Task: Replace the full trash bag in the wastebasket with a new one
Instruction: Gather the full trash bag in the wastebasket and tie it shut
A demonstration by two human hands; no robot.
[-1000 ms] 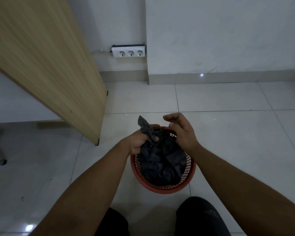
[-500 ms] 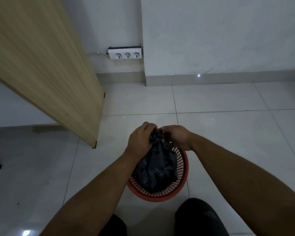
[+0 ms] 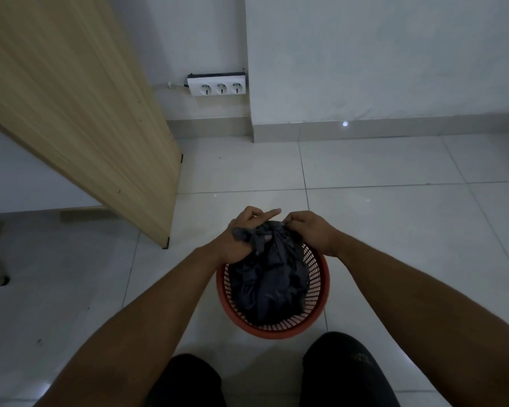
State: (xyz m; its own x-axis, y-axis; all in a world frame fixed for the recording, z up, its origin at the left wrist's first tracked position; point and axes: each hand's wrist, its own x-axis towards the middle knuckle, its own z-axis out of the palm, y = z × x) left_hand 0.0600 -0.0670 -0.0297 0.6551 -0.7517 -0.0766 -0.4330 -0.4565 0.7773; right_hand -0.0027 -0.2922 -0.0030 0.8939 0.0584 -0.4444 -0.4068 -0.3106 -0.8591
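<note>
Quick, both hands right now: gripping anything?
Left hand: grips the gathered neck of the dark plastic trash bag.
Right hand: pinches the same bag's neck.

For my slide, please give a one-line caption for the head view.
Both hands, left hand and right hand, gather the neck of the dark trash bag inside the red wastebasket on the tiled floor.

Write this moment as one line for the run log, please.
step: tying bag | left hand: holds bag neck | right hand: pinches bag top | trash bag: inside basket | new bag: not seen
</note>
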